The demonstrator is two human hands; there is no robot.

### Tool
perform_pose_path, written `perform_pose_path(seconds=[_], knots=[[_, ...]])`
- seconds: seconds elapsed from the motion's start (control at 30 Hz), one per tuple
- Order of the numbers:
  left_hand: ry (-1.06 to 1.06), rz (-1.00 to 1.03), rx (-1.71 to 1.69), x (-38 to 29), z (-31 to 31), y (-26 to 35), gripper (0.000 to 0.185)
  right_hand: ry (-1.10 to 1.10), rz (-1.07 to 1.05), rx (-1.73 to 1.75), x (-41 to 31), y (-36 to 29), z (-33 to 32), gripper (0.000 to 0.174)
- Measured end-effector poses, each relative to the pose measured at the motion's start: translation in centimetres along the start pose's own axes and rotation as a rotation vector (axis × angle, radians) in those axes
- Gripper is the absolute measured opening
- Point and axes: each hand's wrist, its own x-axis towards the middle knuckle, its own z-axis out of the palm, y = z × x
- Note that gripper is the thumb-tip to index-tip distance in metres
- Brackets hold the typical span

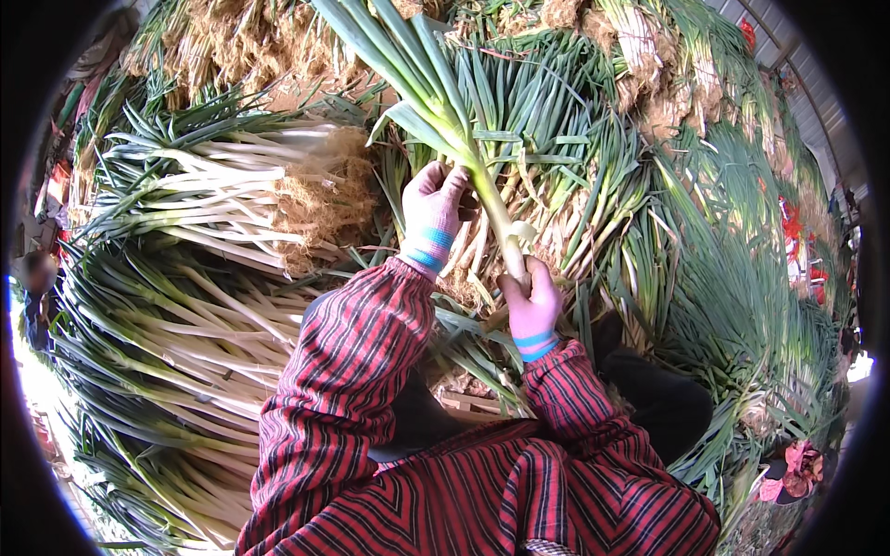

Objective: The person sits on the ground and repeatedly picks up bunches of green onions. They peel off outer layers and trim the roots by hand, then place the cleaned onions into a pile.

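Between my two gloved hands is one large green onion (492,201), held aslant with its green leaves pointing up and away from me. My left hand (432,198), in a pale knit glove with a blue-banded cuff, grips the stalk just below where the leaves fan out. Lower down, my right hand (532,299), gloved the same way, closes around the white end. A strip of pale outer skin (523,231) curls off the stalk above my right hand. Whether roots remain on the lower end is hidden by the fingers.
To my left lie a pile of white-stalked onions (229,184) with matted roots and a larger pile of cleaner stalks (201,333). Ahead is a heap of unpeeled onions (535,104). More green leaves (744,264) cover the right side. A person (35,292) is at the far left edge.
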Motion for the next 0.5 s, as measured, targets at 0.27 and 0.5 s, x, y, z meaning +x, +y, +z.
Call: perform_pose_path(seconds=[0.27, 0.5], knots=[[-0.036, -0.4, -0.275, 0.1, 0.3, -0.8, 0.011, -0.233, 0.323, 0.826, -0.6, -0.2, -1.2, 0.031], [-0.853, -0.137, 1.422, -2.8, 1.6, -2.9, 0.026, -0.157, 0.248, 0.785, 2.0, -3.3, -3.1, 0.034]])
